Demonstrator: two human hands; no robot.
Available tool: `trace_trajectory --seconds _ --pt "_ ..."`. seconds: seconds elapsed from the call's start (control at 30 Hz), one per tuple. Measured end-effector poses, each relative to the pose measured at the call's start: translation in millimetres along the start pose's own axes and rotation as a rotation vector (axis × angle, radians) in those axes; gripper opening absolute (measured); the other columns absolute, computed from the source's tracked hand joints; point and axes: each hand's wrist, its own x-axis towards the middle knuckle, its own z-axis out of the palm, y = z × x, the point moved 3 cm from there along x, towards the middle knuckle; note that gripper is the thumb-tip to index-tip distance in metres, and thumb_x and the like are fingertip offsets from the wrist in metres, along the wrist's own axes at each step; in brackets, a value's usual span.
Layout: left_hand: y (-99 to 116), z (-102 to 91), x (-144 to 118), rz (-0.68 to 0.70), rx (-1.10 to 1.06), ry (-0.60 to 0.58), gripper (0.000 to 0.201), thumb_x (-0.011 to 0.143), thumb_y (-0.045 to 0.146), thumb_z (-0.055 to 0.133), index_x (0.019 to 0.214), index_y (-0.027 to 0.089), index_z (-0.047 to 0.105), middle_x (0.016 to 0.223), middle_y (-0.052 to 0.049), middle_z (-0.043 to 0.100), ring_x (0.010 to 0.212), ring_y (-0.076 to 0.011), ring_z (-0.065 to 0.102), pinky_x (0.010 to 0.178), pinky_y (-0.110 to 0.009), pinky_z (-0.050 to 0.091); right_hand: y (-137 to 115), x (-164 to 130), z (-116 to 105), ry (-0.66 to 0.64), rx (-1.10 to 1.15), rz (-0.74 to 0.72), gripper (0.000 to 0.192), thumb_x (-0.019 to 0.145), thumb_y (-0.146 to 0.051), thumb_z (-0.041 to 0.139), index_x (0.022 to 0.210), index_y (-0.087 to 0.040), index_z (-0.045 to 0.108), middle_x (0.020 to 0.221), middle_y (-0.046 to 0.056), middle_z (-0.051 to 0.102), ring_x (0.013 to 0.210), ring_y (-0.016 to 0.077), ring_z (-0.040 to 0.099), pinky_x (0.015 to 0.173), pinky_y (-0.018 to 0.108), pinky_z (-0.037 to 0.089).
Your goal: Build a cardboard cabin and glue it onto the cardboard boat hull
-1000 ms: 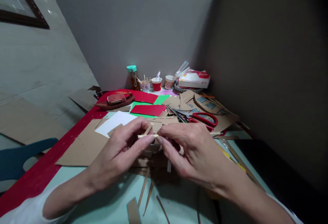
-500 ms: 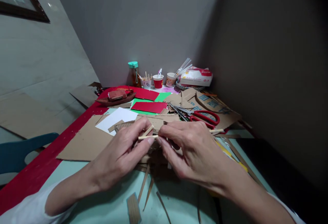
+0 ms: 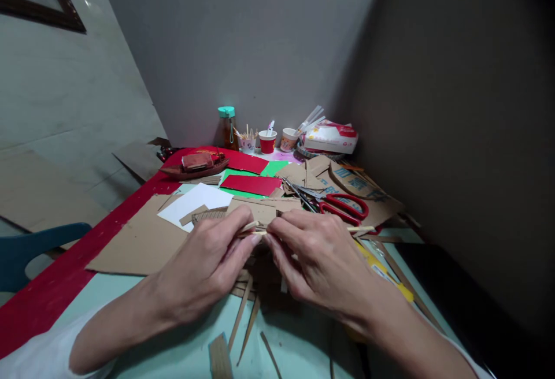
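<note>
Both my hands meet above the middle of the table, fingertips almost touching. A thin pale wooden stick [image 3: 260, 233] runs between them, pinched by thumb and forefinger on each side. My left hand [image 3: 212, 257] is closed on its left part, and a second pale stick tip [image 3: 250, 226] shows at the same fingers. My right hand [image 3: 316, 246] is closed on the stick's other side; a pale stick end [image 3: 363, 229] pokes out beyond its knuckles, but I cannot tell whether it is the same stick. Behind the hands lies a striped cardboard piece [image 3: 212, 215], partly covered.
Red-handled scissors [image 3: 344, 205] lie behind my right hand, beside a yellow tool [image 3: 385, 275]. A brown model boat [image 3: 197, 165], red cards [image 3: 251, 184] and a cardboard sheet [image 3: 134, 243] lie to the left. Cups [image 3: 267, 143] and a bottle [image 3: 228, 127] stand at the back.
My hands have drawn slightly closer together. The stick's left end, which stuck out over my left thumb, is now mostly covered by my left fingers. The view has shifted slightly.
</note>
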Motion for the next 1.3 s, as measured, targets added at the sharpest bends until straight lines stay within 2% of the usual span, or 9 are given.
trace_trajectory --seconds 0.1,0.27,0.43,0.57,0.77,0.97,1.1,1.3 --pt "1 -0.2 -4 0.046 0.020 -0.026 0.026 0.099 0.017 0.041 0.074 0.024 0.037 0.061 0.008 0.042 0.052 -0.0103 0.043 0.052 -0.024 0.033 -4 -1 0 -0.002 0.004 -0.009 0.028 0.096 -0.023 0.045 0.073 -0.018 0.060 0.068 0.000 0.054 0.058 0.0139 0.045 0.055 0.032 0.024" --pt "9 -3.6 -17 0.174 0.127 0.008 0.023 0.095 0.009 0.040 0.077 0.023 0.040 0.061 0.007 0.046 0.048 -0.0088 0.047 0.049 -0.023 0.035 -13 -3 -2 0.039 0.024 -0.057 0.029 0.096 -0.022 0.047 0.069 -0.018 0.058 0.063 -0.002 0.051 0.054 0.0128 0.041 0.053 0.032 0.023" --pt "10 -0.5 -24 0.254 0.310 0.059 0.018 0.091 0.007 0.038 0.083 0.022 0.044 0.061 0.003 0.056 0.049 -0.0136 0.057 0.050 -0.027 0.041 -18 -7 2 0.127 -0.007 -0.130 0.027 0.093 -0.017 0.050 0.067 -0.018 0.057 0.062 -0.001 0.051 0.054 0.0131 0.043 0.052 0.032 0.026" --pt "8 2.5 -21 0.276 0.416 0.091 0.018 0.090 0.007 0.037 0.084 0.023 0.043 0.060 0.002 0.058 0.047 -0.0159 0.057 0.045 -0.031 0.039 -19 -6 3 0.197 -0.054 -0.165 0.028 0.092 -0.014 0.051 0.065 -0.019 0.057 0.061 0.000 0.052 0.052 0.0137 0.044 0.052 0.032 0.027" --pt "8 0.5 -19 0.323 0.407 0.157 0.020 0.090 0.007 0.040 0.082 0.025 0.036 0.058 0.005 0.050 0.044 -0.0148 0.049 0.044 -0.032 0.032 -22 -4 -2 0.237 -0.100 -0.184 0.030 0.092 -0.013 0.052 0.064 -0.018 0.058 0.059 0.000 0.050 0.053 0.0144 0.041 0.052 0.033 0.026" --pt "5 -0.4 -21 0.321 0.396 0.206 0.023 0.090 0.009 0.045 0.080 0.026 0.033 0.059 0.007 0.040 0.046 -0.0140 0.040 0.047 -0.033 0.026 -22 -5 -3 0.195 -0.124 -0.159 0.030 0.095 -0.017 0.050 0.067 -0.018 0.060 0.062 0.000 0.049 0.055 0.0156 0.040 0.053 0.034 0.025" --pt "8 -0.4 -21 0.328 0.351 0.212 0.024 0.087 0.005 0.045 0.080 0.026 0.033 0.059 0.006 0.041 0.047 -0.0138 0.042 0.048 -0.032 0.028 -24 -6 -3 0.231 -0.105 -0.165 0.030 0.094 -0.016 0.050 0.065 -0.019 0.058 0.060 0.000 0.049 0.053 0.0153 0.040 0.052 0.033 0.025" --pt "10 4.4 -15 0.311 0.334 0.300 0.025 0.083 0.004 0.042 0.077 0.027 0.033 0.056 0.005 0.044 0.045 -0.0151 0.043 0.045 -0.033 0.027 -22 -9 3 0.274 -0.105 -0.127 0.026 0.092 -0.016 0.052 0.066 -0.020 0.057 0.060 0.001 0.054 0.050 0.0145 0.047 0.052 0.032 0.028"
